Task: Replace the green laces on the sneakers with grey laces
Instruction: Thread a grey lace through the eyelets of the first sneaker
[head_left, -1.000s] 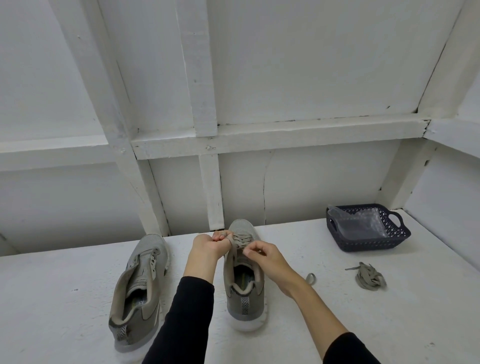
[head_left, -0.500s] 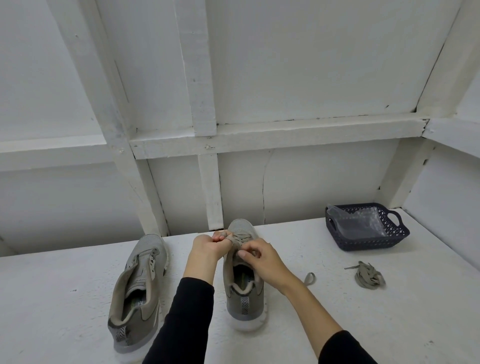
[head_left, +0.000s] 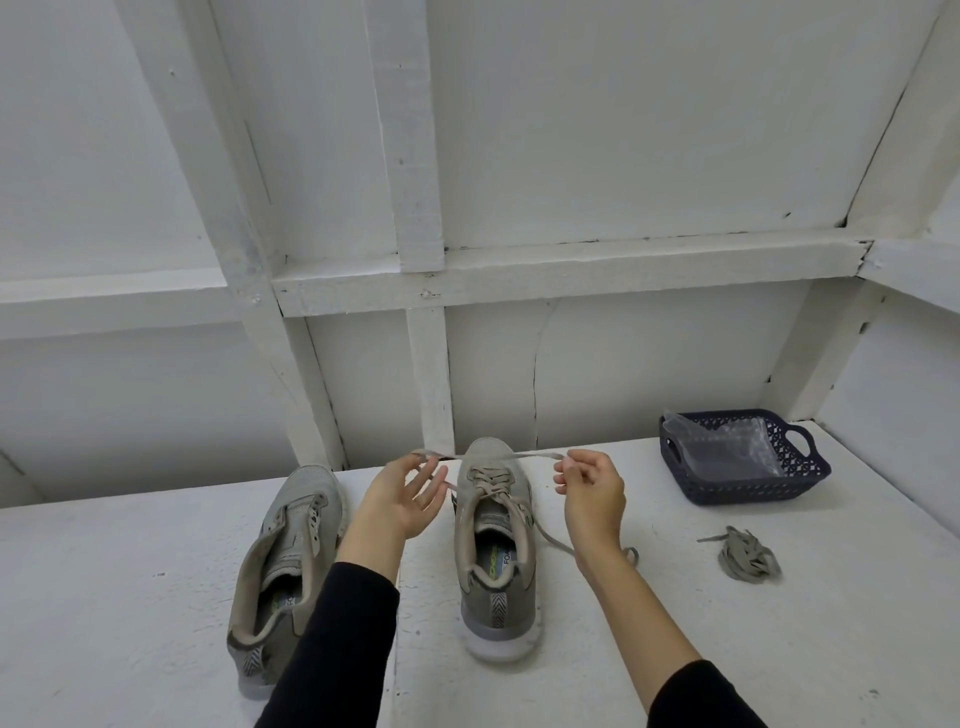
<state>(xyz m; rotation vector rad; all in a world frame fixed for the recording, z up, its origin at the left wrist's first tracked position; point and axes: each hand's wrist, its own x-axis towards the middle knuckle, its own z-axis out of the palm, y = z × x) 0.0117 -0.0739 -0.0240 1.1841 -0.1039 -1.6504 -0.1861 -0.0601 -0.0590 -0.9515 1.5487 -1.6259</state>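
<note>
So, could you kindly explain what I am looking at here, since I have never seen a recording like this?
There is no machine: a person wears a camera on their head, looking forward and down at their own two hands, so there is just one view. On the white table stand two grey sneakers. The left sneaker has no lace in it. The right sneaker is partly laced. The left hand and right hand stretch a lace sideways above its toe; the right hand pinches one end, and the other end runs to the left hand's fingers, though that grip is not clear. Further right lie a loose bundle of laces and a dark basket holding clear plastic.
</note>
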